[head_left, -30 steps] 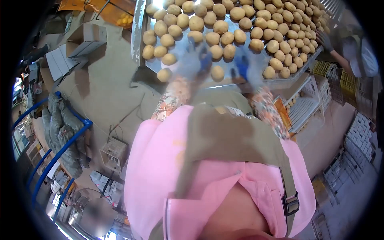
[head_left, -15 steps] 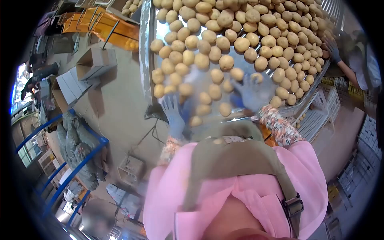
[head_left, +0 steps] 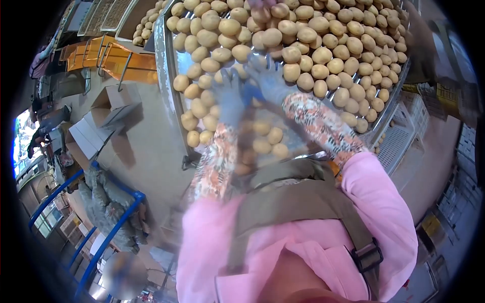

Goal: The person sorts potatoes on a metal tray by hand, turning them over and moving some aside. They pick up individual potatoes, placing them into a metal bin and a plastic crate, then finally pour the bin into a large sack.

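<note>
Reaching over potatoes (head_left: pixel 313 35) on the worktop (head_left: pixel 163 50), left hand (head_left: pixel 230 98) and right hand (head_left: pixel 268 78) hover side by side, blurred, fingers spread, gripping nothing visible.

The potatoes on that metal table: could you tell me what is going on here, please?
A person in a pink top and apron reaches over the metal table, which is covered with potatoes. The left hand and right hand, both in blue gloves, are close together above the potatoes. Motion blur hides whether either holds one.
</note>
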`<state>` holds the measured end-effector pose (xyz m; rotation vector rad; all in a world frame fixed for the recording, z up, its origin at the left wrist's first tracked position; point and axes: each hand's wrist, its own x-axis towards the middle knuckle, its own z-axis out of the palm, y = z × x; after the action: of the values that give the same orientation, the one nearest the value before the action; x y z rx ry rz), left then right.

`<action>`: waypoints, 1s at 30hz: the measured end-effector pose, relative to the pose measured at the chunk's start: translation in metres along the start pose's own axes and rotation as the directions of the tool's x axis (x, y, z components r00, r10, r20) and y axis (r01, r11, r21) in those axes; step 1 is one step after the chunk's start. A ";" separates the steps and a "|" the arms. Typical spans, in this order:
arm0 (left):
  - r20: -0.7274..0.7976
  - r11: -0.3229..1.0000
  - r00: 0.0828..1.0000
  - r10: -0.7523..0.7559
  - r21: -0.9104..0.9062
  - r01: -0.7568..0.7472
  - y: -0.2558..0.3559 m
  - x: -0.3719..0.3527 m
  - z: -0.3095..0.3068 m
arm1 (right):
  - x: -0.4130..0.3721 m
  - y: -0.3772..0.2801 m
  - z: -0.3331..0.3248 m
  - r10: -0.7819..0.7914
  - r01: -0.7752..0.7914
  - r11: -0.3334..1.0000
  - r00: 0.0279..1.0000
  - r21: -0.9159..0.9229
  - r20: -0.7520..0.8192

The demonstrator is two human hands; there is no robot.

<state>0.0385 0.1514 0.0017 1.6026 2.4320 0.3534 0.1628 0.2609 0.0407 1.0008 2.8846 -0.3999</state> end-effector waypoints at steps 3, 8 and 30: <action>0.237 0.972 0.964 0.118 0.172 -0.161 0.026 -0.057 -0.036 | -0.057 -0.024 -0.006 0.019 -0.020 1.000 0.993 0.006 0.119; 0.339 0.992 0.936 -0.093 0.115 0.057 0.044 -0.144 -0.026 | -0.147 -0.036 0.013 -0.056 0.054 0.998 0.988 0.018 0.144; 0.064 0.973 0.971 -0.231 0.037 0.229 -0.017 -0.278 -0.008 | -0.267 0.011 0.009 0.153 -0.155 0.981 0.988 0.121 0.023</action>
<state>0.1289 -0.1113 0.0155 1.3008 2.5456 0.2207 0.3797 0.1065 0.0677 1.2252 2.7741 -0.5747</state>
